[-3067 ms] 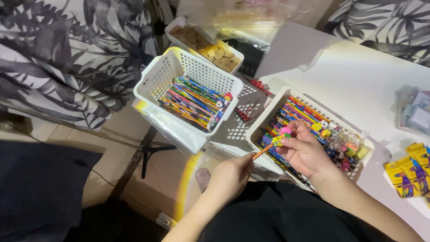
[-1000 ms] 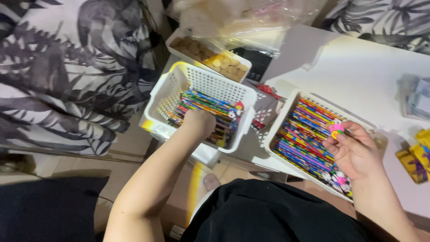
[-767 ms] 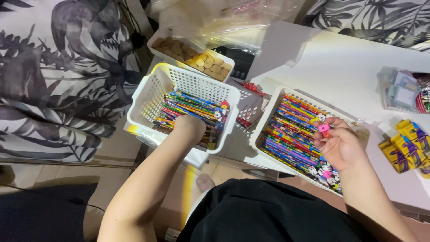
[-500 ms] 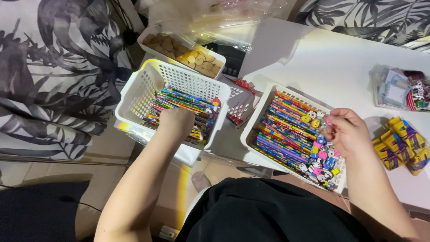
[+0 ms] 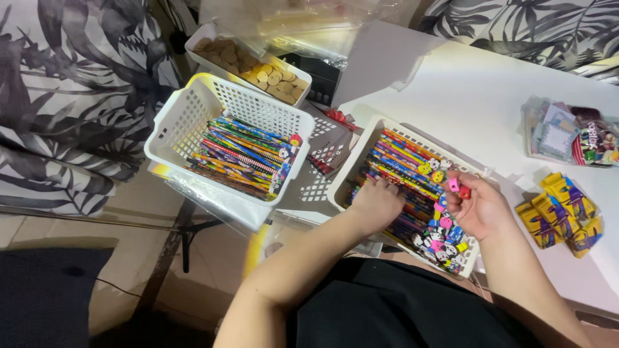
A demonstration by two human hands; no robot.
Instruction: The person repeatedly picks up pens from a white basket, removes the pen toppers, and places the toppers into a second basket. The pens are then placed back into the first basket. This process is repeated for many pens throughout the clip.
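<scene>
White basket (image 5: pixel 356 169) | left hand (image 5: pixel 376 205) curled on pencils (image 5: pixel 400 169) | right hand (image 5: pixel 478 207) pinching erasers (image 5: pixel 458 188)

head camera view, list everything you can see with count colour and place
white plastic lattice basket of colourful pencils: one, left, off the table edge
second white lattice basket of pencils with novelty toppers: one, centre, on the white table
shallow white tray of tan round pieces: one, top left
small yellow boxes: several, right table edge
clear packet of printed cards: one, upper right
crinkled clear plastic bag: one, top
left hand: on the second basket's pencils
right hand: fingers pinching pink and red toppers
</scene>
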